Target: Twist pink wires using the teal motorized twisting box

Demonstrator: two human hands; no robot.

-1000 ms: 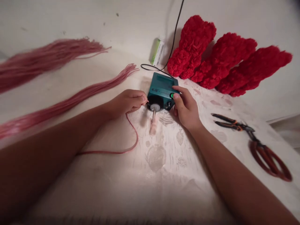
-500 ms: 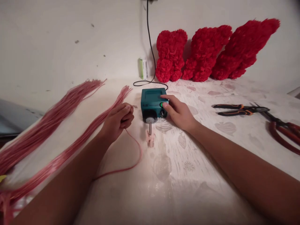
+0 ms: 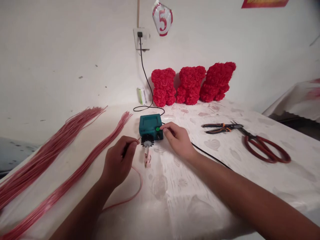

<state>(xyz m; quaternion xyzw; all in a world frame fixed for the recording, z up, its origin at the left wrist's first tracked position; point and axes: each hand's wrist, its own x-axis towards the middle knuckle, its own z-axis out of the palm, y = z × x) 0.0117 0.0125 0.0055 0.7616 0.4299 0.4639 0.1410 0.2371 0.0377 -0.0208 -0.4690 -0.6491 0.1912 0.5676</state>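
Pink wire (image 3: 138, 140) pinched in closed left grip (image 3: 118, 158), tip aimed right at spoked wheel (image 3: 147, 142); right grip (image 3: 178, 140) open.

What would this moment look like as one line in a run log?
left hand: holds pink cord | right hand: beside green button | teal box: black toothed wheel at front
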